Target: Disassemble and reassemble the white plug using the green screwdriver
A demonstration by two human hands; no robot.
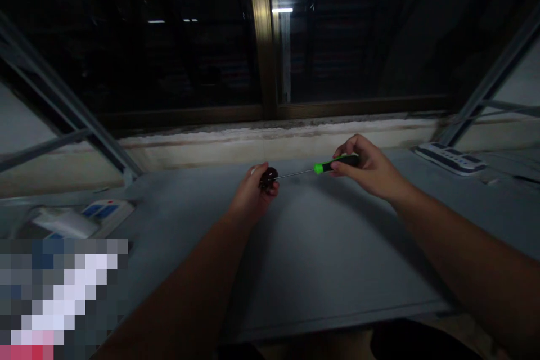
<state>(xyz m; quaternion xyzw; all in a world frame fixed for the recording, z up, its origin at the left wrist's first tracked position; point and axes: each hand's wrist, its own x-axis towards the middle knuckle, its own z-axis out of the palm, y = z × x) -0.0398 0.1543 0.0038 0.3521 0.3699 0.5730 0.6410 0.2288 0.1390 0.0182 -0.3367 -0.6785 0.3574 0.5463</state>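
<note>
My left hand (253,194) is closed around a small dark brown, shiny rounded object (268,178) whose kind I cannot make out. In my right hand (363,166) is a screwdriver (324,167) with a black and bright green handle, gripped by thumb and fingers. Its thin metal shaft points left, and the tip meets the dark object or lies just in front of it; which one I cannot tell. Both hands are over the far half of the grey table (312,259).
A power strip (449,158) lies at the table's far right. Another power strip (107,214), with a white adapter (67,222) beside it, sits on the left. Metal frame bars (76,101) slope at both sides. A low wall (202,152) and dark window (177,67) stand behind.
</note>
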